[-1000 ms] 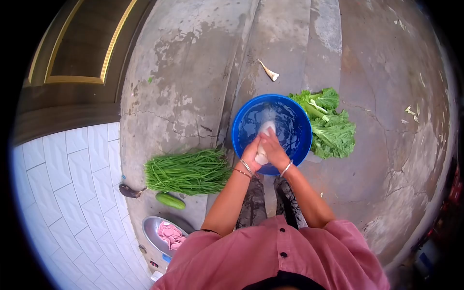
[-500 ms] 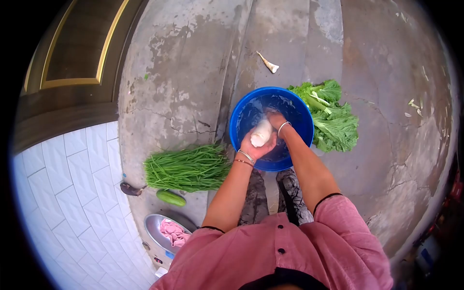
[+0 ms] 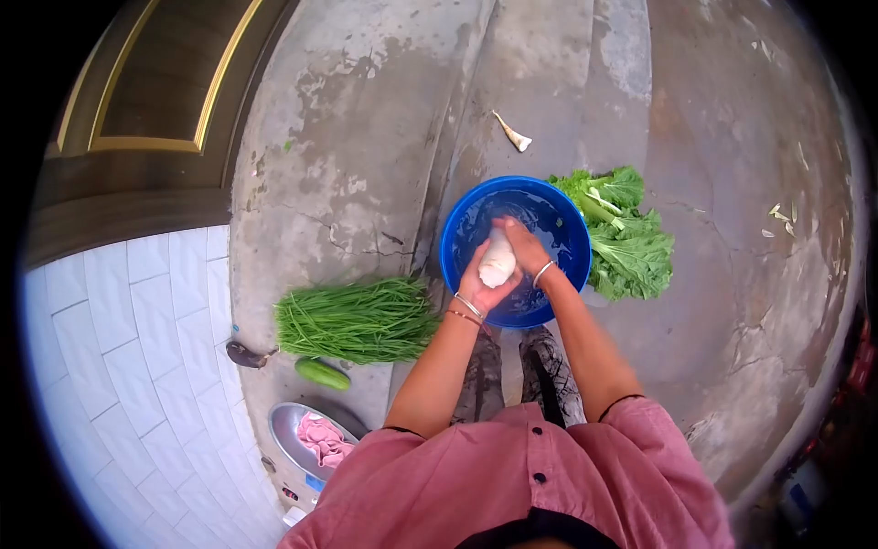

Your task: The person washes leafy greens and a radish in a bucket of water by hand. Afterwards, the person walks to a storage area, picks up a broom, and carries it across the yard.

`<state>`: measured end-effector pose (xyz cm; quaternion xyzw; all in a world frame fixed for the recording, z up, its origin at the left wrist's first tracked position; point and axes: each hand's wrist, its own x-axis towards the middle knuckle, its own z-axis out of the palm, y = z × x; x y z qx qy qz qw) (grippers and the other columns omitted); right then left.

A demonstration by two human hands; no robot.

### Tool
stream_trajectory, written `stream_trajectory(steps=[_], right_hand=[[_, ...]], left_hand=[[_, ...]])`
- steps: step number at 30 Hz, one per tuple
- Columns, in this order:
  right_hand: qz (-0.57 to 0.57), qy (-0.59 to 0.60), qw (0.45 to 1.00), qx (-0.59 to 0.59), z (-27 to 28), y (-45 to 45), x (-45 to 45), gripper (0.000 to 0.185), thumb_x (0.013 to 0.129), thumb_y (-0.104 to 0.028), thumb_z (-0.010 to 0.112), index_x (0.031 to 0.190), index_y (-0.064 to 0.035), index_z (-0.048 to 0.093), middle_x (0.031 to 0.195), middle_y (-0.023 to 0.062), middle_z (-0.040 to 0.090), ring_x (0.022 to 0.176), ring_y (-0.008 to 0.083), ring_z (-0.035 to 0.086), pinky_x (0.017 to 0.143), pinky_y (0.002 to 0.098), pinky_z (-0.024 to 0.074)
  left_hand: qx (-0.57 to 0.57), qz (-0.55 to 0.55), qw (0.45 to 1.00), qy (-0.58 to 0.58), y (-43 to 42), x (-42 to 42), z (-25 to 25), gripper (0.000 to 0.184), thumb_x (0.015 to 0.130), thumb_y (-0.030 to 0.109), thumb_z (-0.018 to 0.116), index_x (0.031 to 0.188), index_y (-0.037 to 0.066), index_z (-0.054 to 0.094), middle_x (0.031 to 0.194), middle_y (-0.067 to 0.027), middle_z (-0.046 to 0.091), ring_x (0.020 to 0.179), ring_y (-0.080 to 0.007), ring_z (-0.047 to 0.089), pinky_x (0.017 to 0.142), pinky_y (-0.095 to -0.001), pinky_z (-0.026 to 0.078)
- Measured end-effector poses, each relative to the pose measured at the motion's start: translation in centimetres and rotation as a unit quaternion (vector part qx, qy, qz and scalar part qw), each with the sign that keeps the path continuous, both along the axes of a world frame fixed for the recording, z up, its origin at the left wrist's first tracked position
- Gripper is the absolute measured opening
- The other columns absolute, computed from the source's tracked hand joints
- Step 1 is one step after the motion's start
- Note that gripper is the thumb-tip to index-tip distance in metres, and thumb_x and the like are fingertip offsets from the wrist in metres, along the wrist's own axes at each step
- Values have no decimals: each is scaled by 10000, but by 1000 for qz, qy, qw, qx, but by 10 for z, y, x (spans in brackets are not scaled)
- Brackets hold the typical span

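Observation:
A thick white radish [image 3: 497,263] is held at a slant inside a blue bucket [image 3: 445,252] with water in it. My left hand [image 3: 477,285] cups the radish's near end from the left, fingers curled beneath it. From the right, my right hand [image 3: 527,247] is wrapped against its upper part, and its fingertips are partly hidden. Both wrists wear bracelets. Leafy green mustard [image 3: 631,252] lies against the bucket's right side. To the left rests a broad bundle of green chives [image 3: 357,320].
A cut root tip [image 3: 514,135] lies beyond the bucket. Left of me are a green cucumber [image 3: 322,373], a dark eggplant [image 3: 247,355] and a metal bowl [image 3: 285,430] holding a pink cloth [image 3: 322,441]. Pale scraps [image 3: 783,218] dot the concrete floor at right. A tiled wall [image 3: 137,348] borders the left.
My right hand has come up out of the bucket's depth along the radish, its back now more visible. The radish stays in my left hand. The view has shifted slightly.

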<state>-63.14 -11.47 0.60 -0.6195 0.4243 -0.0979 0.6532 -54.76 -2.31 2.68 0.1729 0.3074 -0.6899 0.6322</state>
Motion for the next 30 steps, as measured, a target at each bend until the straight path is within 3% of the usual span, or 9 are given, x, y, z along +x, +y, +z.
stream_trajectory(steps=[5, 9, 11, 15, 19, 24, 26, 28, 30], right_hand=[[-141, 189, 969, 78, -21, -22, -9, 477, 900, -348, 378, 1219, -5, 464, 1253, 175, 453, 1159, 272, 421, 997, 316, 287], [-330, -147, 849, 385, -14, -6, -13, 365, 892, -175, 419, 1205, 8, 460, 1194, 148, 506, 1070, 235, 496, 928, 327, 382], [-255, -99, 935, 225, 16, 15, -18, 293, 870, -148, 449, 1121, -27, 539, 1075, 102, 571, 933, 210, 547, 810, 290, 445], [32, 4, 982, -187, 47, 50, -18, 321, 892, -271, 397, 1045, -70, 596, 1176, 142, 530, 1191, 232, 411, 1070, 371, 121], [-61, 36, 996, -54, -16, 25, -12, 477, 823, -306, 519, 1227, -61, 456, 1327, 214, 349, 1234, 328, 320, 1038, 358, 231], [-263, -48, 895, 356, -5, -19, -12, 759, 739, -259, 658, 1350, -81, 244, 1047, 173, 547, 722, 261, 602, 590, 393, 509], [-209, -203, 794, 533, -39, -23, -17, 372, 757, -319, 645, 979, -43, 528, 813, 139, 606, 648, 265, 607, 568, 404, 521], [-256, -272, 706, 601, 4, -24, -25, 291, 759, -335, 642, 794, -68, 530, 728, 131, 610, 623, 273, 607, 585, 411, 533], [-251, -294, 693, 609, -2, -23, -25, 338, 776, -338, 624, 852, -21, 533, 787, 171, 618, 648, 274, 619, 615, 400, 542]], left_hand=[[-30, 11, 990, 134, 9, 0, 21, 457, 874, 263, 485, 1206, -34, 384, 1094, -235, 474, 880, -312, 505, 732, -382, 477], [-8, 2, 994, 108, 5, -5, 12, 435, 887, 255, 448, 1195, -46, 384, 1093, -230, 487, 921, -339, 517, 763, -411, 486], [-10, -18, 999, 28, 2, -2, 6, 357, 900, 261, 409, 1121, -14, 460, 1037, -175, 551, 951, -303, 547, 802, -407, 489], [-56, -53, 991, -107, 14, -5, -25, 228, 870, 269, 474, 989, 95, 560, 959, -79, 611, 884, -191, 591, 814, -346, 485], [-49, -109, 989, -87, 16, -11, 4, 331, 883, 327, 467, 1105, 86, 512, 946, -82, 610, 854, -221, 597, 675, -380, 518], [-33, -115, 990, 71, 12, -20, 73, 539, 856, 320, 498, 1233, -19, 315, 1037, -204, 437, 771, -214, 489, 638, -285, 496], [-47, -97, 986, 126, 17, -25, 90, 549, 846, 314, 504, 1233, -21, 305, 1030, -193, 431, 775, -209, 484, 630, -287, 489], [-57, -70, 980, 177, 20, -27, 102, 560, 835, 308, 511, 1232, -23, 294, 1023, -182, 425, 779, -204, 478, 622, -288, 482], [-51, -43, 971, 229, 26, -27, 109, 592, 820, 303, 529, 1242, -15, 260, 1016, -164, 391, 777, -190, 458, 619, -281, 477]])
